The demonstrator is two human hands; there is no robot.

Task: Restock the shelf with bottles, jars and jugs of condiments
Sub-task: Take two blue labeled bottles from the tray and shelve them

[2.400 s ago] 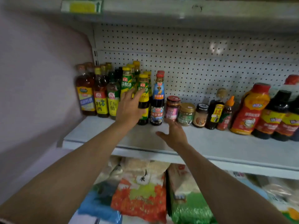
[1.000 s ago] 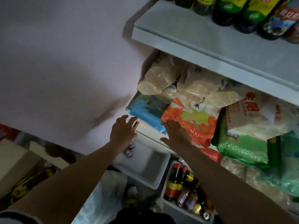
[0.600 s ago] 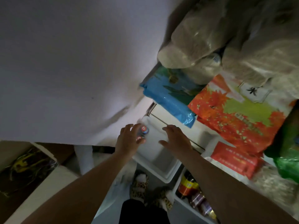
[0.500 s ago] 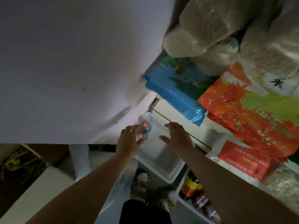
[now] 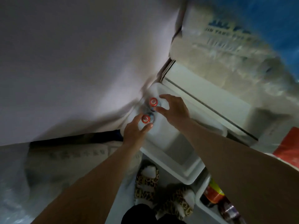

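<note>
The left hand (image 5: 135, 130) has its fingers spread around the nearer red-capped bottle (image 5: 146, 119), fingertips beside its shoulder, and the right hand (image 5: 174, 110) reaches in the same way at the farther red-capped bottle (image 5: 153, 102); motion blur hides whether either grip has closed, so I cannot tell if the bottles are held or only touched. Both bottles stand upright, just beside each other, in the far corner of the white bin (image 5: 181, 159) on the floor, tight against the pale side panel (image 5: 72, 62). To do this pick well, each hand should likely wrap the bottle below the cap, around the neck or shoulder (a cap-only pinch could slip or twist), then lift straight up until the base is above the bin wall before swinging toward the shelf. Lifting the two together risks knocking them against each other, so keep them slightly apart. A second bin (image 5: 200, 202) at lower right holds more bottles (image 5: 215, 193), and sacks (image 5: 218, 54) crowd the space above, so rise slowly.
</note>
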